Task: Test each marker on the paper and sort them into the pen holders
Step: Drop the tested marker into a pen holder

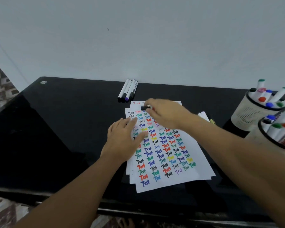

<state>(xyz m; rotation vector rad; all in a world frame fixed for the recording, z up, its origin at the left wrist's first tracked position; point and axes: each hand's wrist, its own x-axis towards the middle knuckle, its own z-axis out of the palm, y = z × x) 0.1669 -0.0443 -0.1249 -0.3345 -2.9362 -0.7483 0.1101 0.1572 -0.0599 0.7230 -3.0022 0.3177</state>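
A stack of white paper (192, 150) lies on the black table, covered with rows of the word "Test" in several colours. My left hand (122, 139) rests flat on the sheet's left side, fingers spread. Over the top of the sheet, my right hand (164, 112) grips a marker (146, 107) whose dark end sticks out to the left. Several markers (127, 90) lie side by side beyond the paper near the wall. Two beige pen holders stand at the right, the far one (247, 116) and the near one (260, 135), both full of capped markers.
Two more markers (206, 116) lie just right of the paper, partly hidden by my right arm. The black glass table (56, 129) meets a plain pale wall at the back. Its front edge runs along the bottom of the view.
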